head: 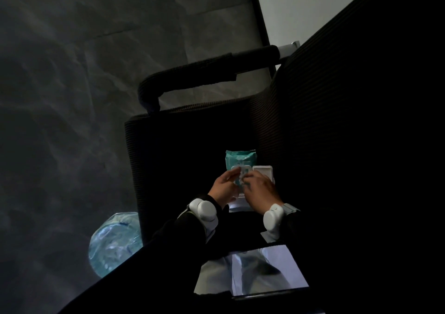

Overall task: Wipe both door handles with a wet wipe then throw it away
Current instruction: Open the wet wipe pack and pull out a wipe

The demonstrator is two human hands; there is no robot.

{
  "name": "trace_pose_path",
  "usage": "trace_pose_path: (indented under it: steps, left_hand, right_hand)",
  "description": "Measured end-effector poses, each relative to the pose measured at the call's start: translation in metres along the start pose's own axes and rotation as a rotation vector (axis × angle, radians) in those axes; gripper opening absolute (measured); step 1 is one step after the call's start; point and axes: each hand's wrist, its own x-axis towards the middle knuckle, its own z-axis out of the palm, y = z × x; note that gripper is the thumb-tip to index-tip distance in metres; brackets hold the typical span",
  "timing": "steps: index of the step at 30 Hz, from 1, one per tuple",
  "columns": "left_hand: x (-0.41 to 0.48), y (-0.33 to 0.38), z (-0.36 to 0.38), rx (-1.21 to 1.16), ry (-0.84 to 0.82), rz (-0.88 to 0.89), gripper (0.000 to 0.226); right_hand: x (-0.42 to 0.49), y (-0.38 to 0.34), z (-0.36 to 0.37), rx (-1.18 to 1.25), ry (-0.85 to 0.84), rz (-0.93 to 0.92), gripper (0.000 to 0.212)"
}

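Note:
A teal pack of wet wipes point(240, 158) lies on the dark seat of a chair point(183, 149), its white flip lid point(263, 170) standing open to the right. My left hand point(224, 188) rests against the pack's left side, fingers on it. My right hand point(261, 188) pinches a pale wipe point(241, 178) at the pack's opening. Both wrists carry white bands. No door handle is in view.
The chair's black armrest point(204, 75) arches above the seat, and its ribbed backrest point(337, 96) fills the right side. A bin lined with a blue bag point(113, 243) stands on the grey floor at lower left. A shiny flat surface point(250, 270) lies below my arms.

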Motion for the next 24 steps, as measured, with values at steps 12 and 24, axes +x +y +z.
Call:
trace_pose_path:
  steps: [12,24]
  left_hand:
    - [-0.012,-0.004,0.005,0.014,-0.020,0.058,0.076]
    - [-0.029,0.000,0.003,0.206,0.074,0.239,0.034]
  right_hand:
    - [-0.016,-0.005,-0.031,0.736,0.013,0.261,0.022]
    - [-0.048,-0.020,-0.053,1.184,0.043,0.312,0.023]
